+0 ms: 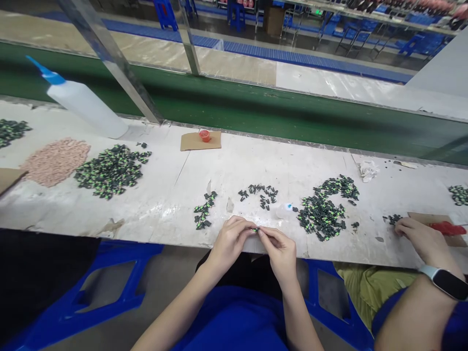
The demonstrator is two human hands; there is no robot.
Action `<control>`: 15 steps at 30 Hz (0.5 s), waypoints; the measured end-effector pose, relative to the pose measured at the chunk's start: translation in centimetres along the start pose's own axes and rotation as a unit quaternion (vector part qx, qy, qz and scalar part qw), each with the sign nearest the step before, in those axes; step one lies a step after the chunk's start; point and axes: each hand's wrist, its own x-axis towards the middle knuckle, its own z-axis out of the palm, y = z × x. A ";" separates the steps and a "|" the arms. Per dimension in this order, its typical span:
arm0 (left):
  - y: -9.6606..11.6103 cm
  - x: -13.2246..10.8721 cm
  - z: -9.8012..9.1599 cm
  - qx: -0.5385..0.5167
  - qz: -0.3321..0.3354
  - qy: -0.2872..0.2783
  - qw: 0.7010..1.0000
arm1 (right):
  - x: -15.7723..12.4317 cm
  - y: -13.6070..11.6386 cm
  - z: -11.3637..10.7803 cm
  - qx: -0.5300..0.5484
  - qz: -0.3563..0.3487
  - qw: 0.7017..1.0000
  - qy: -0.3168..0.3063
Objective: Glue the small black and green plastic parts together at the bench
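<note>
My left hand and my right hand meet over the table's near edge. Between their fingertips they pinch one small black-and-green piece; its exact kind is too small to make out. Just beyond my left hand lies a short row of similar black-and-green pieces. A loose arc of small dark pieces is spread ahead of both hands. Beyond my right hand, a small white bottle with a blue tip lies beside a larger pile of black-and-green pieces.
Left along the table are another black-and-green pile, a pink heap and a large white bottle. A red cup rests on cardboard. At right, a co-worker's hand touches dark pieces. A metal post rises behind.
</note>
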 end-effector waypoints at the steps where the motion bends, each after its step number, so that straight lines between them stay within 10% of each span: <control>1: 0.1 0.0 -0.1 -0.010 0.000 -0.006 1.000 | 0.0 0.0 0.0 0.008 0.000 1.000 0.000; 15: 2.7 0.5 -1.4 -0.096 -0.071 -0.051 0.992 | 0.2 -0.1 -0.5 0.030 -0.061 0.997 0.048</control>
